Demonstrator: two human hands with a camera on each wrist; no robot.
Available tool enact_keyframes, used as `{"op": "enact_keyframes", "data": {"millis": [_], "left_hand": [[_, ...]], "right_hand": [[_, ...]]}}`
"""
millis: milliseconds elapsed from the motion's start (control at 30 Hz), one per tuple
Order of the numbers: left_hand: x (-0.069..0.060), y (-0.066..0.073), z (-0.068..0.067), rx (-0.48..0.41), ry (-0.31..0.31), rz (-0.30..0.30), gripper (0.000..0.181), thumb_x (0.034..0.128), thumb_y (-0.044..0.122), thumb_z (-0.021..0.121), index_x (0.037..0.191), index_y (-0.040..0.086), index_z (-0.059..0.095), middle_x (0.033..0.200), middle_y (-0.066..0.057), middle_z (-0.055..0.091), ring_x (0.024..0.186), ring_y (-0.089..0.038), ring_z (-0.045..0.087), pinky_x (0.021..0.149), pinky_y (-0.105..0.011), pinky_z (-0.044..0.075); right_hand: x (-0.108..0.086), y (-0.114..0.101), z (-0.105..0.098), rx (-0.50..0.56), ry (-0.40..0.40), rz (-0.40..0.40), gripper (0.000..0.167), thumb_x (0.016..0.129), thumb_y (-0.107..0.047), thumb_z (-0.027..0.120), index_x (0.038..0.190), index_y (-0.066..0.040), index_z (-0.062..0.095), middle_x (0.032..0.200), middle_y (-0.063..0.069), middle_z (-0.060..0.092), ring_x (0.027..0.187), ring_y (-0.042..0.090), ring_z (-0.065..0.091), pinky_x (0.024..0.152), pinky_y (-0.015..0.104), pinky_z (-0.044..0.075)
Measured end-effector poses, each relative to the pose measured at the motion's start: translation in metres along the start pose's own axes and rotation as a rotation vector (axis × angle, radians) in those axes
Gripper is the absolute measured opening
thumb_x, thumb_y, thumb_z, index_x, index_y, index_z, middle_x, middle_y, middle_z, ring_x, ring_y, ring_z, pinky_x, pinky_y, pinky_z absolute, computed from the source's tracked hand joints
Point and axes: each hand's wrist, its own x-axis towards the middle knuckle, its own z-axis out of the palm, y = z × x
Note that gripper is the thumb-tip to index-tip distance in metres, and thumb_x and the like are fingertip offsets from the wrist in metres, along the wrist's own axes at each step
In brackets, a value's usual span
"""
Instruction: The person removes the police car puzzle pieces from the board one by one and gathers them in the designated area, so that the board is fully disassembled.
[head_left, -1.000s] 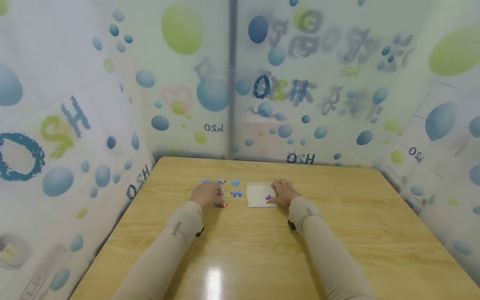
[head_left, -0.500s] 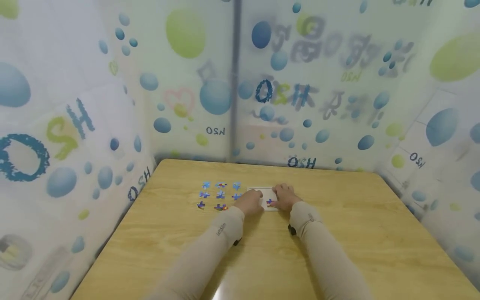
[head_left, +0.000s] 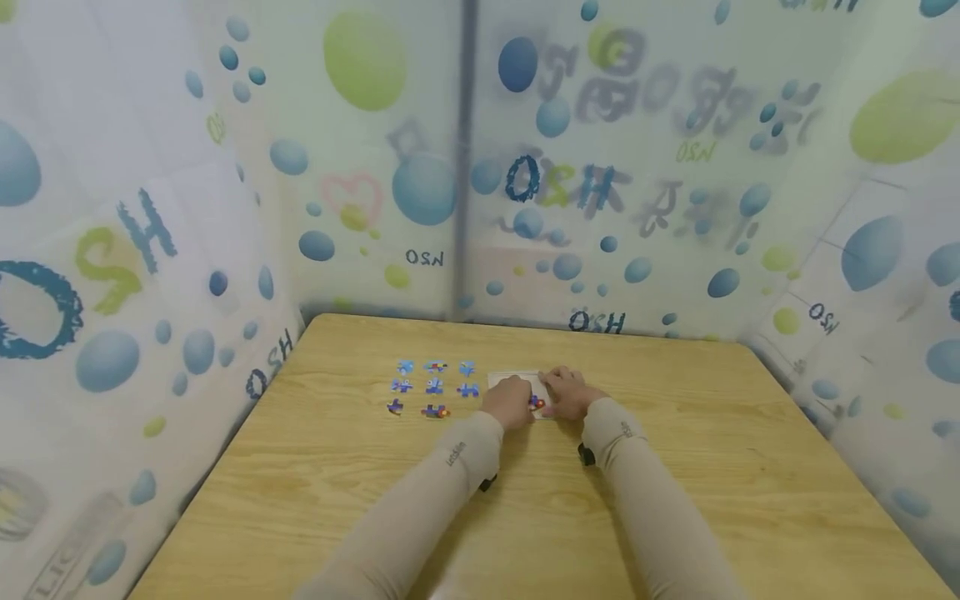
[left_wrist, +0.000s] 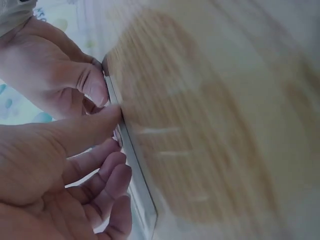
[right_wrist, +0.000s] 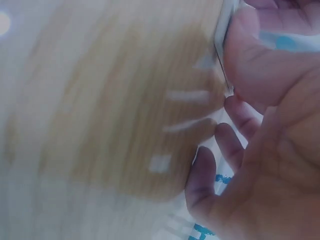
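A white puzzle tray (head_left: 495,380) lies on the table, partly covered by both hands. My left hand (head_left: 508,403) is over its left part, fingers curled and thumb at the near rim, pinching a puzzle piece mostly hidden under the fingers. My right hand (head_left: 572,395) grips the tray's right side, thumb near the front corner and fingers spread toward the back. Between the hands shows a blue, purple and red-orange puzzle patch (head_left: 536,402); whether it is one piece or two I cannot tell. In the left wrist view, the thumb (left_wrist: 95,131) touches the tray's edge (left_wrist: 135,170).
Left of the tray, several loose blue puzzle pieces (head_left: 435,387) lie in spaced rows, some with red and orange. The wooden table (head_left: 315,467) has printed curtains (head_left: 360,167) behind and at both sides.
The left hand has moved right from the loose pieces to the tray, then slightly further toward the right hand. More red-orange shows on the tray. The right hand has stayed at the tray.
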Motion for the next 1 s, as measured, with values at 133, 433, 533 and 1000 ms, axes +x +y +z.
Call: {"op": "enact_keyframes", "data": {"millis": [133, 433, 533, 1000], "left_hand": [[0.001, -0.002, -0.003, -0.076, -0.025, 0.008, 0.025, 0.082, 0.019, 0.086, 0.095, 0.009, 0.068, 0.092, -0.002, 0.062, 0.081, -0.015, 0.057, 0.072, -0.031, 0.053], [0.002, -0.009, -0.006, -0.357, 0.049, 0.084, 0.013, 0.0921, 0.008, 0.073, 0.086, 0.01, 0.061, 0.085, 0.0, 0.065, 0.079, -0.015, 0.06, 0.075, -0.029, 0.052], [0.001, -0.017, -0.008, -0.457, 0.046, 0.069, 0.012, 0.0926, 0.007, 0.07, 0.084, 0.011, 0.062, 0.08, 0.003, 0.064, 0.073, -0.012, 0.059, 0.068, -0.028, 0.051], [-0.043, -0.076, -0.049, -0.54, -0.05, -0.112, 0.012, 0.091, -0.002, 0.07, 0.085, 0.004, 0.061, 0.087, -0.006, 0.064, 0.068, -0.017, 0.065, 0.059, -0.028, 0.056]], "right_hand": [[-0.002, -0.001, -0.002, 0.006, -0.018, 0.004, 0.073, 0.101, -0.026, 0.065, 0.158, -0.001, 0.028, 0.152, 0.025, 0.031, 0.137, 0.045, 0.029, 0.116, 0.059, 0.028], [-0.002, -0.001, -0.001, -0.015, -0.022, 0.008, 0.073, 0.102, -0.025, 0.063, 0.159, 0.0, 0.024, 0.154, 0.026, 0.026, 0.139, 0.046, 0.025, 0.117, 0.059, 0.025], [0.0, 0.001, 0.002, -0.016, -0.049, 0.023, 0.075, 0.103, -0.027, 0.062, 0.16, -0.003, 0.021, 0.157, 0.026, 0.022, 0.142, 0.045, 0.021, 0.119, 0.058, 0.022], [-0.004, 0.0, 0.0, 0.013, -0.033, 0.02, 0.074, 0.102, -0.024, 0.062, 0.16, -0.003, 0.022, 0.158, 0.027, 0.02, 0.144, 0.047, 0.019, 0.117, 0.061, 0.024]]}}
